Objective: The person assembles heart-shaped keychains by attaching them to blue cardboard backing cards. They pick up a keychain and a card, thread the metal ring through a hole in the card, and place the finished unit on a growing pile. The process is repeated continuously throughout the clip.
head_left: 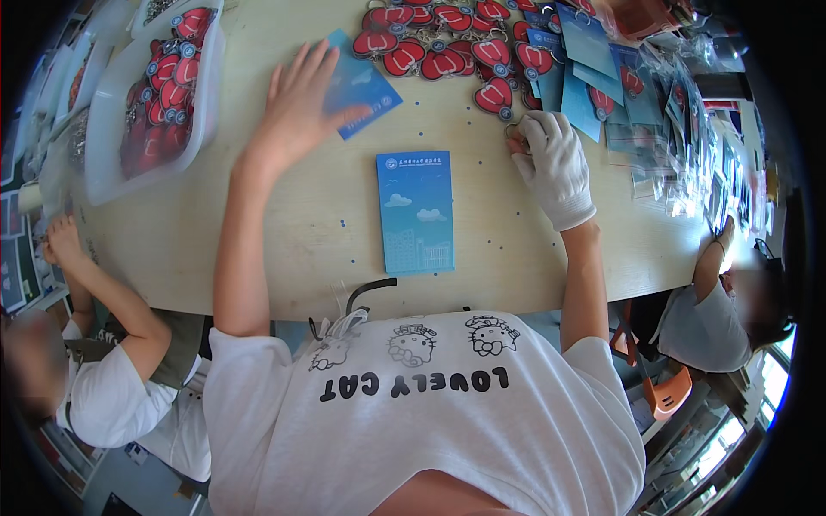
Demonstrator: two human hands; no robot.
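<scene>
A: From where I stand, the left hand [297, 107] is bare. What has it hold of?

B: Its fingers are spread wide, with the thumb apart, across a tilted blue card [370, 96] at the far side of the table [301, 249]. There is some blur, so I cannot tell if it presses the card or only lies over it.

A: And the right hand [555, 163]?

B: It wears a white glove. The fingers are bent closely together beside a metal ring [511, 131], near the red keychain [494, 96]. If the ring is really pinched, I cannot tell. Such bent fingers would suit a small part, I think.

A: Why does one more card [416, 215] lie alone in the middle?

B: It lies flat, between the two arms, its printed face up. Perhaps this place was chosen because both hands can reach it easily.

A: The other red keychains [443, 63] make a heap at the far edge, and more are in the plastic box [105, 138] on the left.

B: Yes, the box walls probably prevent them from spreading. On the far right, blue cards [583, 99] and clear bags [680, 146] overlap, maybe to save room and be within reach.
</scene>
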